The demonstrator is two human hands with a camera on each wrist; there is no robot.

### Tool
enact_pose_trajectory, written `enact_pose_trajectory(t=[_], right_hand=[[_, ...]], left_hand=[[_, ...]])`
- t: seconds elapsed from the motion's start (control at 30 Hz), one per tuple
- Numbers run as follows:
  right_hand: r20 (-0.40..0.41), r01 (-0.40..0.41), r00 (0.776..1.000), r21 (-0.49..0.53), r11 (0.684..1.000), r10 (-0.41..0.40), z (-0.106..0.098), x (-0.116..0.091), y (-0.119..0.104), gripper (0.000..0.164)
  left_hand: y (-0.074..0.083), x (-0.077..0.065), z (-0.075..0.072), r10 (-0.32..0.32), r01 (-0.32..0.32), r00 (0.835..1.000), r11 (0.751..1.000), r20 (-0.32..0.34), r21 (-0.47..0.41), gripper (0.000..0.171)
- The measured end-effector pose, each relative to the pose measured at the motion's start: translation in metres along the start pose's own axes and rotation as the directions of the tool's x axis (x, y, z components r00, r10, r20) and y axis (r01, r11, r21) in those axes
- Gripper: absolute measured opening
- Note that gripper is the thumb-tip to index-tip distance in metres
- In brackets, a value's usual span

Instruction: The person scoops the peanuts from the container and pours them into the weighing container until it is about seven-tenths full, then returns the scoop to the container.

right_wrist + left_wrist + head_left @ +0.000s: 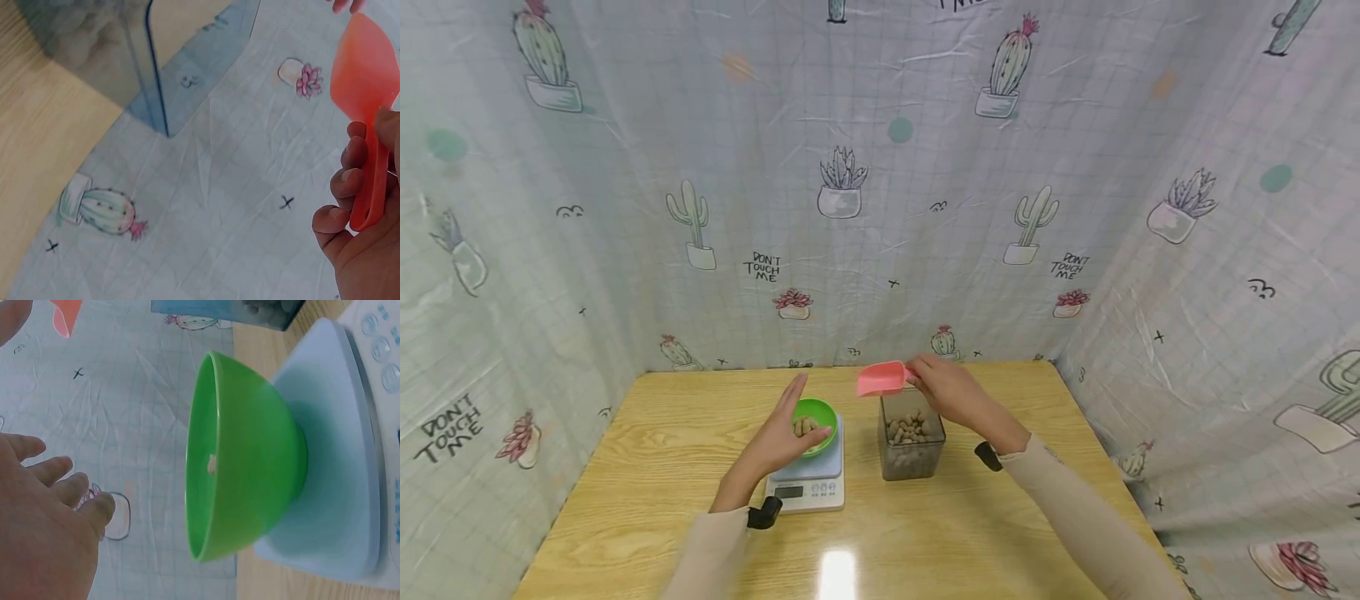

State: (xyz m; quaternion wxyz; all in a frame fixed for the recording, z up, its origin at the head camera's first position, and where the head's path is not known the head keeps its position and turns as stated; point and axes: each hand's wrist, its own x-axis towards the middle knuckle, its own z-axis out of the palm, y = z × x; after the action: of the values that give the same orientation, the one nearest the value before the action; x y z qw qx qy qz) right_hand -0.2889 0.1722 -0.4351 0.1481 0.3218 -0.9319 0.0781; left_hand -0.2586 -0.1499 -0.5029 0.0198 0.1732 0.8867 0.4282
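Observation:
My right hand (951, 392) grips the handle of a pink-red scoop (882, 379), held above a clear smoky plastic container (912, 463). No load shows in the scoop. Unshelled peanuts (910, 428) fill the lower part of that container. To the left, a green bowl (256, 456) stands upright on a kitchen scale (808, 496), with several peanuts (805, 426) inside. My left hand (778, 440) hovers beside the bowl's rim, fingers extended and thumb spread. The left wrist view shows a gap between those fingers (69, 487) and the bowl.
The wooden table (685, 442) carries the scale and the container side by side, with a narrow gap between them. A cactus-print curtain (880, 275) hangs behind the table and along both sides. Dark wrist straps (764, 512) sit over the sleeves.

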Motion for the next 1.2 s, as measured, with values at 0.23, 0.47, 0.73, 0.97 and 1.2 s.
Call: enact_pose_trajectory(t=[0.23,0.47,0.73,0.97,1.2], right_hand=[[-0.047,-0.016,0.999,-0.012,1.0,0.016,-0.011,-0.017,0.012,0.021],[-0.049,0.005,0.999,-0.05,0.999,-0.007,-0.016,-0.034,0.024,0.015],[-0.019,0.08,0.996,-0.116,0.99,-0.082,-0.018,-0.046,0.033,0.01],[0.063,0.176,0.984,-0.245,0.953,-0.165,-0.017,-0.041,0.033,0.012],[0.227,0.317,0.945,-0.447,0.836,-0.237,-0.014,-0.029,0.024,0.017]], left_hand=[[0.011,0.011,0.009,0.029,-0.029,1.0,0.999,0.009,0.026,0.102],[0.022,0.023,0.023,0.048,-0.05,0.997,0.998,0.055,0.036,0.102],[0.03,0.032,0.044,0.074,-0.073,0.991,0.997,0.108,-0.013,0.1],[0.032,0.047,0.067,0.048,-0.058,0.984,0.997,0.169,0.055,0.108],[0.031,0.059,0.089,0.038,-0.045,0.969,0.999,0.244,0.02,0.115]])
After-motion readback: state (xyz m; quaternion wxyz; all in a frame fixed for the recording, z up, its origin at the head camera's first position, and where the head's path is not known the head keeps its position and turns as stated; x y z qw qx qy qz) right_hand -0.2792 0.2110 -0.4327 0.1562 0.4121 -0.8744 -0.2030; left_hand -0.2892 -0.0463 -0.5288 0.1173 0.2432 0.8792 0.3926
